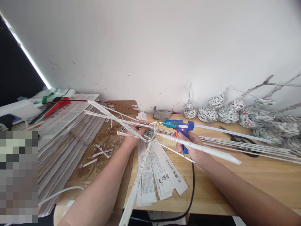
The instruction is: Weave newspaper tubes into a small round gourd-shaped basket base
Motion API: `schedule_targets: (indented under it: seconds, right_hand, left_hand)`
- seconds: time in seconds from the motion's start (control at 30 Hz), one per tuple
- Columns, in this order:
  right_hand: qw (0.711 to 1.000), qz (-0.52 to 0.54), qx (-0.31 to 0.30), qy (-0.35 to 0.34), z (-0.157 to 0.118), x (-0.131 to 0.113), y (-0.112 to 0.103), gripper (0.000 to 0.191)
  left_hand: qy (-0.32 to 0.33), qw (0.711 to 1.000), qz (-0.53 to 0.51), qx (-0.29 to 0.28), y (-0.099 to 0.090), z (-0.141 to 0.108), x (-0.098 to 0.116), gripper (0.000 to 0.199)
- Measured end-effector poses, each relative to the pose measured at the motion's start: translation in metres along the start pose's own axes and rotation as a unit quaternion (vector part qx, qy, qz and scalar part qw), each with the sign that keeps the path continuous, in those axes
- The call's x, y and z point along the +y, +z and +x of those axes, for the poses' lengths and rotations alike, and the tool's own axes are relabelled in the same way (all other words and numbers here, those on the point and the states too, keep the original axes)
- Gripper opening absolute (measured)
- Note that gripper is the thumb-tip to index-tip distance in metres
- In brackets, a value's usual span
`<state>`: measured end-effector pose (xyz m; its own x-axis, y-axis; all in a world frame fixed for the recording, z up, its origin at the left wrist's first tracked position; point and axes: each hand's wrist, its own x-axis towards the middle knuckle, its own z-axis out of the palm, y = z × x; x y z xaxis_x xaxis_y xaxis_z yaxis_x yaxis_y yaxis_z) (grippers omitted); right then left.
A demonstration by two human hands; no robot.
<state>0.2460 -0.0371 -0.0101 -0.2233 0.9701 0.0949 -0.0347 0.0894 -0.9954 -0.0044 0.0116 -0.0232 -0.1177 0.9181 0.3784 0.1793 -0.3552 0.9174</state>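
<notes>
My right hand (187, 141) is closed round the handle of a blue glue gun (182, 125). A red light glows on its body, and a long white glue stick (232, 133) sticks out of its back. The nozzle points left, close to the top of a small woven newspaper piece (150, 134). Several rolled paper tubes (113, 119) spread out from that piece on all sides. My left hand (137, 130) holds the piece from behind and the left; its fingers are partly hidden by the tubes. Under the piece lie fanned newspaper strips (152, 175).
Woven newspaper gourds (230, 111) line the wall at right. Black scissors (243, 144) lie beside a bundle of paper tubes (254, 147). Stacked newspapers (77, 125) with a red-handled cutter (53, 106) stand left. Paper scraps (102, 152) litter brown cardboard. A black cable (193, 185) hangs over the table's front edge.
</notes>
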Motion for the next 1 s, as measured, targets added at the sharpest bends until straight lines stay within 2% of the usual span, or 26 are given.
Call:
schedule_targets:
  seconds: [0.4, 0.57, 0.7, 1.0]
  right_hand:
    - [0.997, 0.066, -0.026, 0.020, -0.001, -0.003, 0.001, 0.042]
    - [0.997, 0.070, -0.035, 0.004, -0.002, -0.004, -0.001, 0.041]
    - [0.999, 0.034, -0.010, -0.025, -0.006, -0.010, 0.000, 0.039]
    - [0.995, -0.089, 0.035, -0.005, -0.008, -0.014, 0.003, 0.040]
  left_hand:
    - [0.007, 1.000, -0.014, -0.007, 0.000, 0.000, 0.002, 0.014]
    - [-0.007, 1.000, -0.018, -0.001, 0.001, 0.000, 0.001, 0.014]
    - [-0.013, 1.000, -0.018, 0.004, 0.001, 0.000, 0.000, 0.014]
    - [-0.008, 1.000, -0.013, -0.002, 0.000, 0.000, 0.001, 0.015]
